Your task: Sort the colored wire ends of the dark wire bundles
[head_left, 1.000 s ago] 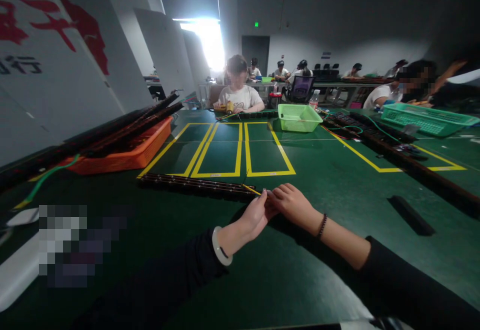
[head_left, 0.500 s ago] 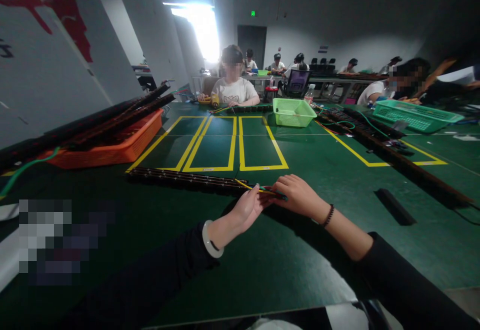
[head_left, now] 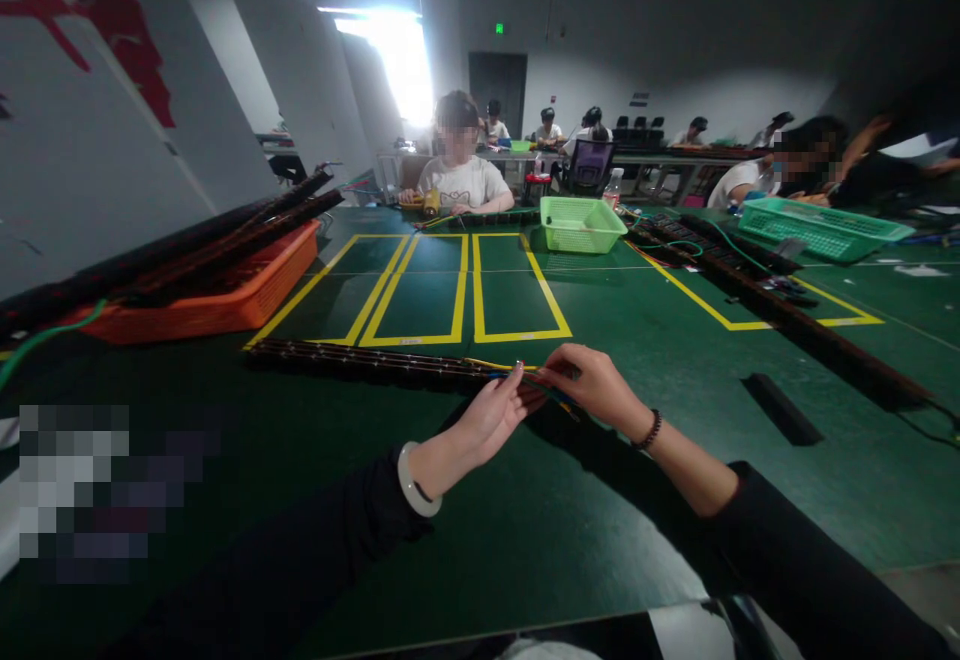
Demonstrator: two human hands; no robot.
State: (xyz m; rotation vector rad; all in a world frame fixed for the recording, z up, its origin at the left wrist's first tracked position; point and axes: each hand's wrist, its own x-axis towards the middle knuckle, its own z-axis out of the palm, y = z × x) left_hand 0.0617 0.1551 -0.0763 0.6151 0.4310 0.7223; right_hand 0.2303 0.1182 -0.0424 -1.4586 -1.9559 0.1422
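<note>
A long dark strip with several thin lines along it lies on the green table, its right end at my hands. Coloured wires, yellow and green among them, come off that end. My left hand is closed on the wires near the strip's end, thumb on top and palm turned up. Just right of it, my right hand pinches the wires between thumb and fingers, its back facing up. The wire ends hang out below my right hand.
An orange basket under long dark strips stands left. Light green and teal baskets are further back. Yellow tape marks the green table. A short black piece lies right; a person sits opposite.
The fingers of my right hand have shifted on the wires, with thumb and forefinger now more raised. The wire ends now hang lower. The whole view has moved slightly.
</note>
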